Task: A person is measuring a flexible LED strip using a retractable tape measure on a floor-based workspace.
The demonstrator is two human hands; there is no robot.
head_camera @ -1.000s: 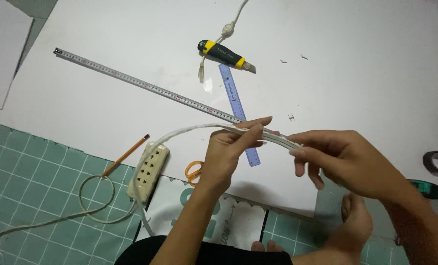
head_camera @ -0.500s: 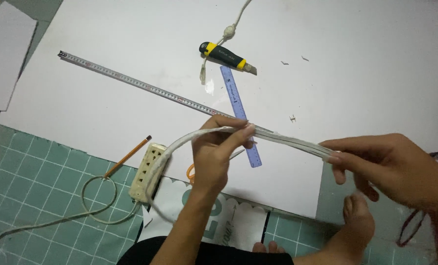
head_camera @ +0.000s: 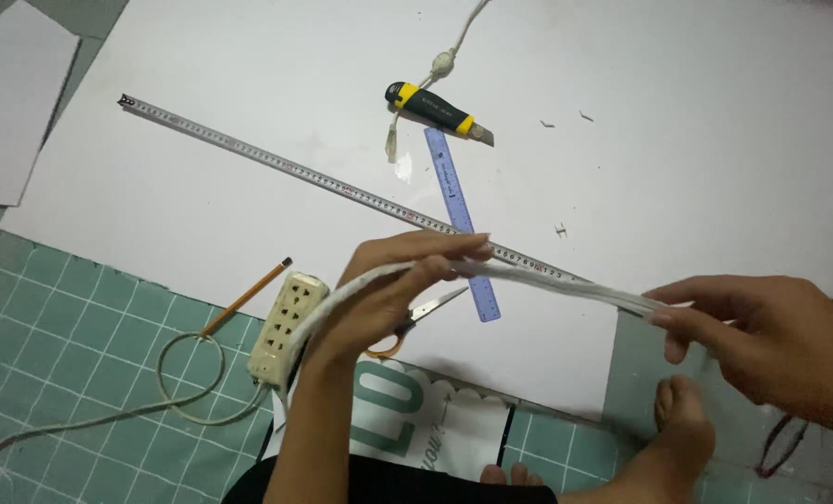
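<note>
Cord drawn taut between my two hands: a doubled white cable runs from the power strip at 8 o'clock across to 3 o'clock, held clear above a large white sheet laid over the green cutting mat. My left hand has its fingers curled and pressed around the cable near its middle; my right hand pinches the far end between thumb and fingertips. Beneath the left hand lie orange-handled scissors (mostly hidden by my palm), with a pencil just beside the strip. At 12 o'clock sit a yellow-and-dark utility knife and a knotted length of string; a blue ruler crosses a long steel rule running from 10 o'clock toward the centre. My bare foot rests at 5 o'clock.

Risk, as I judge it: pulling harder could drag the power strip across the mat into the pencil, or the cable could slip from the right-hand pinch and whip down onto the scissors and rulers. The knife looks to have its blade out, so a stray swing that way could mean a nick.
</note>
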